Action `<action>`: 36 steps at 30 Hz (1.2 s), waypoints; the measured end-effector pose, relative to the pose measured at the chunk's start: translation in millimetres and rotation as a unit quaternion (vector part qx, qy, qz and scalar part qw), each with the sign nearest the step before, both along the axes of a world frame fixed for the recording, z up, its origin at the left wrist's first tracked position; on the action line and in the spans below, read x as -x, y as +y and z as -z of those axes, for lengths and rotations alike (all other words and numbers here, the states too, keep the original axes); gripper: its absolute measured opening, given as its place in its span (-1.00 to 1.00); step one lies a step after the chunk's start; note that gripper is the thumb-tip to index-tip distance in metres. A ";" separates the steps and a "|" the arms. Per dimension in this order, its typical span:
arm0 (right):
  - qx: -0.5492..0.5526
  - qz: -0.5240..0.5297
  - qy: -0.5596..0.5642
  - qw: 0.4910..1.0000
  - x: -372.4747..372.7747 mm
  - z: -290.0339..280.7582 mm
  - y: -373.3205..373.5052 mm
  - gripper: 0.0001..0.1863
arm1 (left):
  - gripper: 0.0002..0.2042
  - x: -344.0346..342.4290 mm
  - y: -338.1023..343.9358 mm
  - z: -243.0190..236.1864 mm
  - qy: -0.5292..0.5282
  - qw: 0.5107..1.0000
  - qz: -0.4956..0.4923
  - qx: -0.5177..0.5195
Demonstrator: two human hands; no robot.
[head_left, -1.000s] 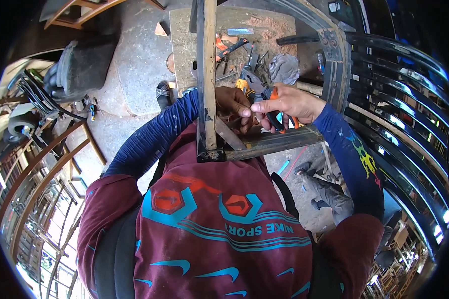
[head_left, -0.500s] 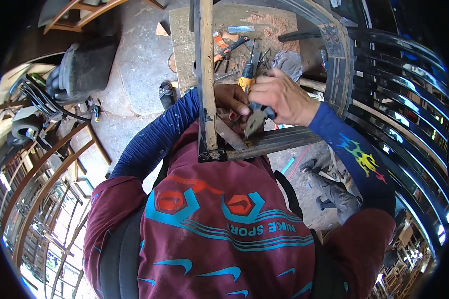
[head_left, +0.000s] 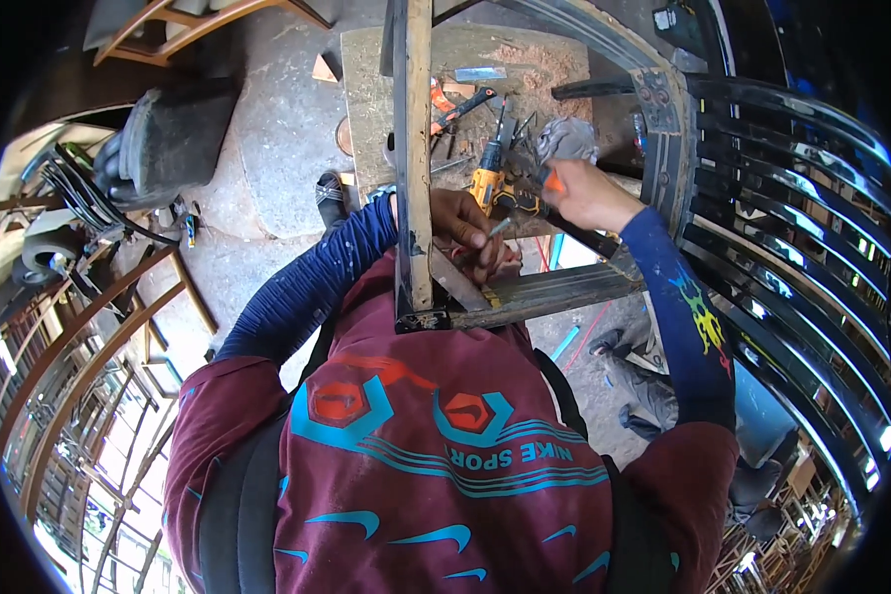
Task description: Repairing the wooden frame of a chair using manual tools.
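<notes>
Across my lap lies a dark wooden chair frame (head_left: pixel 554 290) with pale worn edges. My left hand (head_left: pixel 457 220) reaches through it behind the upright rail, fingers pinched on a small thin greyish piece (head_left: pixel 500 228), like a screw or nail. At the inner corner below the fingers sits an angled wooden brace (head_left: pixel 462 284). My right hand (head_left: pixel 594 201) is closed inside the frame, to the right of the left hand, around a tool with an orange part (head_left: pixel 554 181); the rest of the tool is blurred. Between the hands, lower down, a yellow and black power drill (head_left: pixel 489 178) lies.
A board (head_left: pixel 366 109) on the floor carries wood shavings (head_left: pixel 535 69), an orange-black handled tool (head_left: pixel 463 110) and a grey cloth (head_left: pixel 568 140). Black curved slats (head_left: pixel 792 168) extend right. A dark padded seat (head_left: pixel 183 134) stands left. Another person's legs (head_left: pixel 643 391) show at lower right.
My right hand has moved right, away from my left hand, taking the tool's metal head from in front of the left fingers. The small thin piece in my left fingers now shows.
</notes>
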State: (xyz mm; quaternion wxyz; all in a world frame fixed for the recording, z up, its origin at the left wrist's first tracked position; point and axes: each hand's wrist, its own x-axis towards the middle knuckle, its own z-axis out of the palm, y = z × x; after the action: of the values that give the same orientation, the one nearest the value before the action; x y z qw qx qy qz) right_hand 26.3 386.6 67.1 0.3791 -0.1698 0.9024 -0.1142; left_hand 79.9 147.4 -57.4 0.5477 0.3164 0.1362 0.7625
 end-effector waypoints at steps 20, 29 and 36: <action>-0.027 -0.273 0.054 0.960 11.2 -68.3 -21.1 -0.29 | -0.65 -1.6 2.1 15.0 0.027 0.999 0.026 -0.027; -0.012 -0.290 0.041 0.956 7.5 -62.4 -26.4 -0.36 | -0.66 -3.3 3.0 22.7 0.018 0.999 0.033 -0.004; 0.004 -0.285 0.204 0.936 -3.3 -46.0 -32.2 -0.70 | -0.73 3.6 -7.8 0.7 0.010 0.998 0.043 0.055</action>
State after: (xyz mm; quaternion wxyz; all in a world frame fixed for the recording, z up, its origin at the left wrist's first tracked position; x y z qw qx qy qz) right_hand 29.6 354.4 113.1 0.2026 -0.4415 0.8735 0.0323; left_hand 76.4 139.6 -58.1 0.5953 0.2994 0.1694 0.7262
